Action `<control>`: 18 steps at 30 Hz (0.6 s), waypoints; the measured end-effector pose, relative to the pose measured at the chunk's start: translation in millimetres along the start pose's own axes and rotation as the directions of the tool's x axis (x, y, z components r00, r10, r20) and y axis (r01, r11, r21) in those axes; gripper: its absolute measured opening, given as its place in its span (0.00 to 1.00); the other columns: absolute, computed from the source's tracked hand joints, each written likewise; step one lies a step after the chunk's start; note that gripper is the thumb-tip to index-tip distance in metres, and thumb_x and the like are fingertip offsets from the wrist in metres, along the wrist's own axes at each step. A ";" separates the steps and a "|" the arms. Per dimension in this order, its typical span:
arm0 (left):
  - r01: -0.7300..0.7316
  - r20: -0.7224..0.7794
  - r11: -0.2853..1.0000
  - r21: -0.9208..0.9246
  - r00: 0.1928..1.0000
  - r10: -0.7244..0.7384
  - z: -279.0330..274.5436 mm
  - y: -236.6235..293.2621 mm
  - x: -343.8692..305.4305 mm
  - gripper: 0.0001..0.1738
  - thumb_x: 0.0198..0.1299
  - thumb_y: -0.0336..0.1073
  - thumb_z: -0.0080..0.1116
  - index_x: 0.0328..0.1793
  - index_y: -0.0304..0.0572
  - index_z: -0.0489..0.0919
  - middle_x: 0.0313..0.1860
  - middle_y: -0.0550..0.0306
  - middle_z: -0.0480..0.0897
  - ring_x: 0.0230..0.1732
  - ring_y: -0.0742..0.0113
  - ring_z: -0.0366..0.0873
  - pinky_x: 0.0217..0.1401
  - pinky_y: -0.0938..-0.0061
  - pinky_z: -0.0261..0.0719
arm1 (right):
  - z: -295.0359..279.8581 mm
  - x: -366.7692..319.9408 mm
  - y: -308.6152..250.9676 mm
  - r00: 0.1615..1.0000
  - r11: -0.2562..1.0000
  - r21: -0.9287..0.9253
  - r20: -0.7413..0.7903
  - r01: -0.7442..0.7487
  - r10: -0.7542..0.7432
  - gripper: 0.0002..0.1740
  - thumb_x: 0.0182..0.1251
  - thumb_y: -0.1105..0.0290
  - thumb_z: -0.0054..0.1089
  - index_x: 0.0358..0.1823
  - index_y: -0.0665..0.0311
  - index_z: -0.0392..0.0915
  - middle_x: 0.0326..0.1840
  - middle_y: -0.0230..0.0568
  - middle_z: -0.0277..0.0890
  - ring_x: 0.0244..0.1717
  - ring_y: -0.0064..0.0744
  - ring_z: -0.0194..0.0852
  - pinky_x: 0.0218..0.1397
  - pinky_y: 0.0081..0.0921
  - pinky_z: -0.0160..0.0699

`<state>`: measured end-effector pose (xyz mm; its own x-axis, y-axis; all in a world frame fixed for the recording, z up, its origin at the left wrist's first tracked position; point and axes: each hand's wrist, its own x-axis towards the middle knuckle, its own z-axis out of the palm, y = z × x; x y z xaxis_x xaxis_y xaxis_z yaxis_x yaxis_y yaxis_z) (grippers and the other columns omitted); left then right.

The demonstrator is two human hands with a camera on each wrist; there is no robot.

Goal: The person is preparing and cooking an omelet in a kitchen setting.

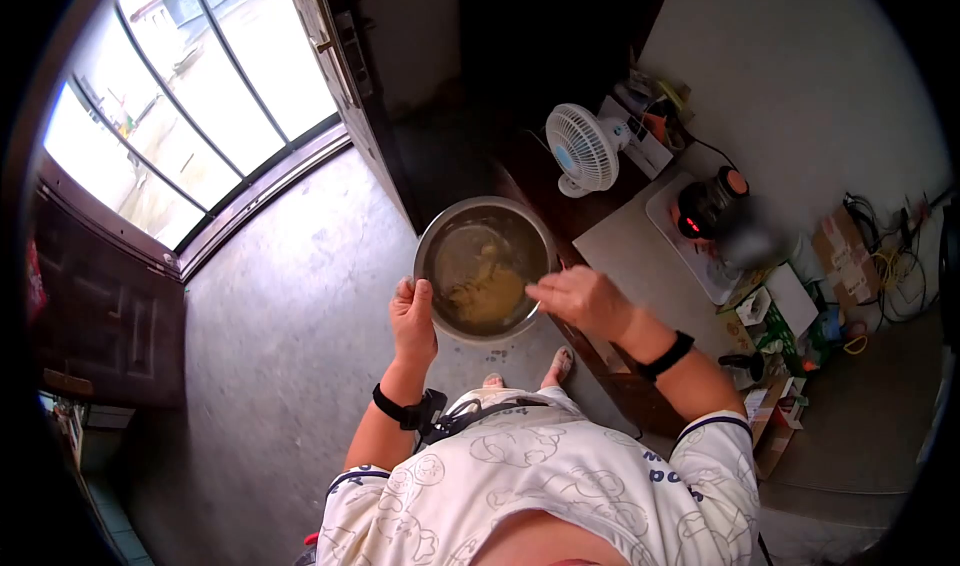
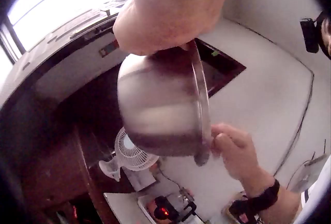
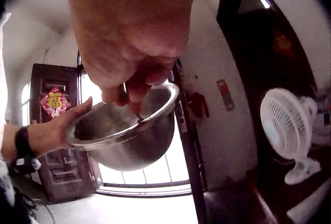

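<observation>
A round stainless steel bowl (image 1: 437, 243) is held up in front of the body, with a soft, wet yellowish mass (image 1: 487, 291) at its bottom. My left hand (image 1: 412, 321) grips the bowl's near-left rim, its thumb up over the edge. At the right rim, my right hand (image 1: 585, 301) has its fingers curled round a thin, dark utensil (image 3: 137, 114), whose lower part reaches the bowl's edge; most of it is hidden by the fingers, and I cannot tell its kind. The left wrist view shows the bowl's outer side (image 2: 160, 105) tilted.
A white fan (image 1: 583, 151) stands on the dark wooden furniture to the right. Beside it, a pale tabletop (image 1: 640, 236) carries an appliance with a red display (image 1: 692, 224). Boxes and cables lie farther right. A barred door (image 1: 190, 86) opens at the left over grey floor (image 1: 280, 296).
</observation>
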<state>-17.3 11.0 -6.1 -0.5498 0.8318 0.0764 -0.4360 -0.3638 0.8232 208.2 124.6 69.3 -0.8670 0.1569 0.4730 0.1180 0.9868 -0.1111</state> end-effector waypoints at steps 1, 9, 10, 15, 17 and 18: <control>-0.006 -0.033 1.000 -0.002 0.999 0.006 -1.0 -0.6 -0.4 0.08 0.63 0.33 0.51 0.29 0.46 0.69 0.29 0.71 0.73 0.31 0.85 0.63 0.36 0.86 0.63 | 6.1 -5.0 -5.4 1.000 1.000 0.004 0.002 0.006 -0.006 0.14 0.48 0.69 0.62 0.38 0.62 0.78 0.30 0.34 0.75 0.30 0.32 0.74 0.33 0.26 0.73; 0.032 -0.093 0.999 0.032 0.995 -0.029 12.9 3.7 0.7 0.10 0.63 0.33 0.51 0.27 0.47 0.67 0.28 0.72 0.72 0.30 0.85 0.62 0.35 0.87 0.62 | 9.6 0.9 -1.2 0.976 0.986 0.042 -0.137 -0.162 0.166 0.12 0.52 0.69 0.61 0.39 0.64 0.78 0.33 0.40 0.77 0.32 0.37 0.76 0.35 0.28 0.75; -0.013 -0.116 1.000 0.021 0.993 0.016 9.2 -1.1 2.9 0.10 0.62 0.33 0.51 0.27 0.47 0.67 0.27 0.72 0.71 0.29 0.85 0.61 0.34 0.87 0.61 | 20.4 -8.3 -7.6 0.983 0.987 0.091 -0.119 -0.132 0.142 0.12 0.52 0.70 0.61 0.39 0.64 0.78 0.33 0.40 0.77 0.32 0.39 0.76 0.35 0.30 0.75; -0.046 -0.154 0.999 0.019 0.987 0.049 9.4 -2.0 3.1 0.11 0.62 0.32 0.52 0.26 0.47 0.66 0.25 0.74 0.69 0.27 0.86 0.59 0.31 0.86 0.59 | 19.0 -9.3 -25.7 0.987 0.975 0.200 -0.107 -0.096 0.120 0.12 0.53 0.70 0.61 0.40 0.64 0.78 0.34 0.40 0.77 0.34 0.38 0.76 0.36 0.30 0.75; -0.052 -0.119 0.999 0.011 0.991 0.053 11.1 -2.2 3.0 0.09 0.61 0.31 0.52 0.28 0.46 0.69 0.27 0.72 0.72 0.28 0.86 0.62 0.33 0.86 0.62 | 15.9 -3.6 -17.8 0.980 0.978 0.162 -0.121 -0.135 0.155 0.12 0.53 0.70 0.61 0.40 0.64 0.78 0.34 0.40 0.77 0.34 0.38 0.76 0.37 0.30 0.75; -0.054 -0.116 0.998 0.010 0.992 0.055 14.7 -0.1 2.4 0.09 0.61 0.31 0.52 0.28 0.46 0.69 0.27 0.72 0.72 0.28 0.86 0.62 0.33 0.86 0.62 | 14.5 -1.5 -14.9 0.973 0.978 0.122 -0.137 -0.171 0.187 0.12 0.53 0.70 0.61 0.40 0.65 0.78 0.34 0.40 0.77 0.34 0.38 0.76 0.37 0.29 0.74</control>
<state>-8.0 19.2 2.3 -0.6520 0.7562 0.0554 -0.3987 -0.4041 0.8232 200.7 109.1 57.6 -0.7550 0.3426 0.5591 0.2041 0.9331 -0.2961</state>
